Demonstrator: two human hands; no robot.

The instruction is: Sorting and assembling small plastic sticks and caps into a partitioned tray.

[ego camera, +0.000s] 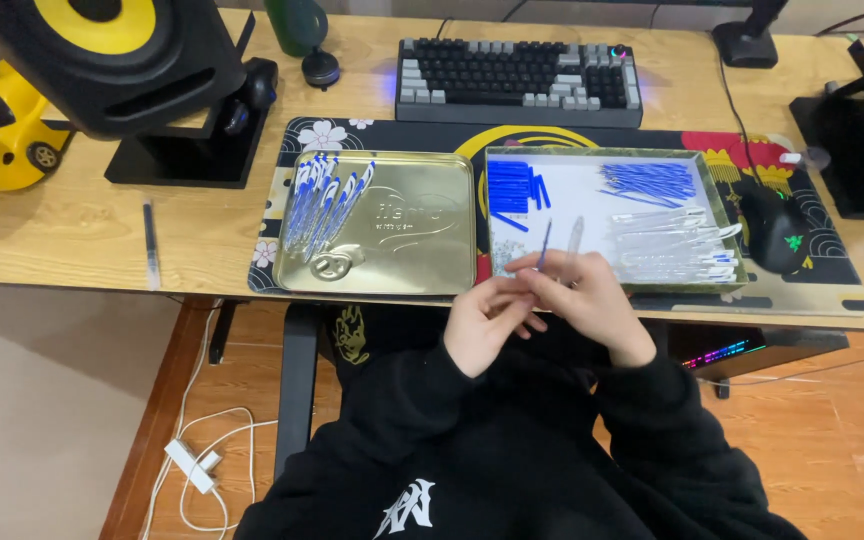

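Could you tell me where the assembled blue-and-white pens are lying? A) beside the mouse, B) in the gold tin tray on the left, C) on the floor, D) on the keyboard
B: the assembled pens lie in a bunch at the left end of the gold tray.

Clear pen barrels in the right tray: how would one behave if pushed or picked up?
The clear barrels are thin, straight tubes, so probably stiff and light. Being round, one would likely roll if nudged, though the tray's rim should stop it. The smooth plastic may be slippery; the right hand holds one by its fingertips.
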